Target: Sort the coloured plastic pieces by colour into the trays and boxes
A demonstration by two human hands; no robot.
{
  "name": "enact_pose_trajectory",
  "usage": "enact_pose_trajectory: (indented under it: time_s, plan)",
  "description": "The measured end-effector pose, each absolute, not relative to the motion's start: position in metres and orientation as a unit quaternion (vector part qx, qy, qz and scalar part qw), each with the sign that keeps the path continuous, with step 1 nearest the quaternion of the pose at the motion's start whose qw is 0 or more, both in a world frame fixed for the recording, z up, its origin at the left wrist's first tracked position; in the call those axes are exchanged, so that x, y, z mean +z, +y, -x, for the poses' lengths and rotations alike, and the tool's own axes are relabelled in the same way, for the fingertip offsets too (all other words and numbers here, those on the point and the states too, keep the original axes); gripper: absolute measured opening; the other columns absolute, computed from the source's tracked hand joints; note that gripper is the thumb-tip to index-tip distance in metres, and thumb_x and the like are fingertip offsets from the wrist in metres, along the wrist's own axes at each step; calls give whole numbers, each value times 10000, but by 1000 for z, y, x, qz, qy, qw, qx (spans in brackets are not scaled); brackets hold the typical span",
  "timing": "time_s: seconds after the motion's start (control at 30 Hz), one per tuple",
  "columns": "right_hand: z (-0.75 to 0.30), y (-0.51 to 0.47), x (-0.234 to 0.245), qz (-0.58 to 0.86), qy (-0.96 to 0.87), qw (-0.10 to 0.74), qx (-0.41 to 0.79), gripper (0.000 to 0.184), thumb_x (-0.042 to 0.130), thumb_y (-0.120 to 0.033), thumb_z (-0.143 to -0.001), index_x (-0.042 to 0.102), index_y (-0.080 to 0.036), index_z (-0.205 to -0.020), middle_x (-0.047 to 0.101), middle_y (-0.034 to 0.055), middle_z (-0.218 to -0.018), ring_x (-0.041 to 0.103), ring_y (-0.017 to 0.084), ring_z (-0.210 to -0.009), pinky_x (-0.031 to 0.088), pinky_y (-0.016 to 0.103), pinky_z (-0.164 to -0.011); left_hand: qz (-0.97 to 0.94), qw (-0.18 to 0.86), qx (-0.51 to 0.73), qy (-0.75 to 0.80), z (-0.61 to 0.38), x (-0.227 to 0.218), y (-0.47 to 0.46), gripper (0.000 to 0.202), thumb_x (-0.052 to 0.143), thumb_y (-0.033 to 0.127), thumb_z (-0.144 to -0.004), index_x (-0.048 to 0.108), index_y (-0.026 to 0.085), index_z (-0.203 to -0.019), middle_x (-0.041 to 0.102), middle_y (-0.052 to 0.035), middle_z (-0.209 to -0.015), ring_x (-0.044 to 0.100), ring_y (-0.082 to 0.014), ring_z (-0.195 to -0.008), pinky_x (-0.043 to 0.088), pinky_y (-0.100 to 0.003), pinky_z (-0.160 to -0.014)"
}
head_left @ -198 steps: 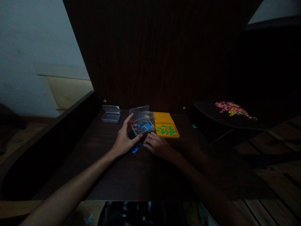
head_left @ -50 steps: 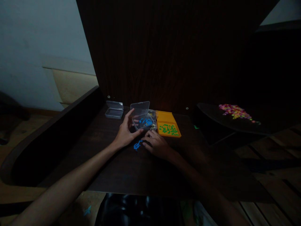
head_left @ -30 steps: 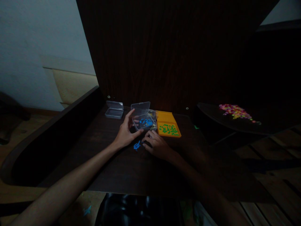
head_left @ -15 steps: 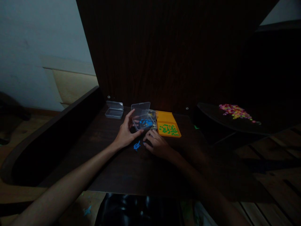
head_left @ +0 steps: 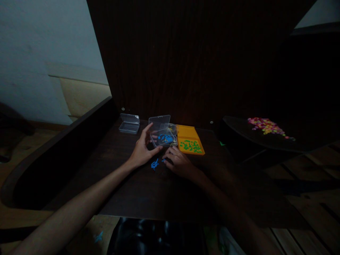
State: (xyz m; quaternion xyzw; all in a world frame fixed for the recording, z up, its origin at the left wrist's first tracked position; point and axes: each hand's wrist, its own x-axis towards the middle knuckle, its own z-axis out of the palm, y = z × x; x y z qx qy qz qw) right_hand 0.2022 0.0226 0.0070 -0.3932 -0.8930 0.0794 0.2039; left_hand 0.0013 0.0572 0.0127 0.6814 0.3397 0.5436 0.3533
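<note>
My left hand (head_left: 143,147) is closed around the left side of a clear plastic box (head_left: 151,134), thumb along its front edge. The box's lid stands up, and many small blue pieces (head_left: 165,138) lie inside. Just in front of the box, my right hand (head_left: 176,161) has its fingers bent and drawn together, with a small blue piece (head_left: 163,160) at the tips. A little heap of blue pieces (head_left: 154,164) rests on the dark table between my hands.
An orange case (head_left: 187,131) holding green pieces (head_left: 191,145) lies open on the right. Behind the held box is another clear box (head_left: 172,127). A clear box with a raised lid (head_left: 129,127) stands at left. Colourful beads (head_left: 267,125) cover part of a dark ledge.
The small blue piece at my right fingertips shows more now, and those fingers have shifted very slightly. My left hand and the box stay almost still.
</note>
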Motion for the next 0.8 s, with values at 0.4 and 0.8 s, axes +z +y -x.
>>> enact_pose_trajectory:
  time_s: [0.4, 0.8]
  plan:
    - [-200, 21, 5, 356, -910, 209, 33, 107, 538, -138, -939, 636, -157, -899, 608, 81, -905, 520, 214, -894, 486, 355, -816, -680, 356, 540, 344, -2, 13, 56, 945, 812, 302, -704, 288, 259, -1489, 591, -142, -1289, 648, -257, -1057, 569, -485, -923]
    - [-203, 20, 11, 361, -902, 230, 49, 53, 557, -129, -919, 589, -171, -912, 604, 81, -915, 541, 225, -901, 486, 356, -812, -683, 351, 542, 342, -2, 14, 55, 921, 795, 300, -718, 296, 263, -1492, 590, -144, -1284, 640, -269, -1069, 560, -506, -933]
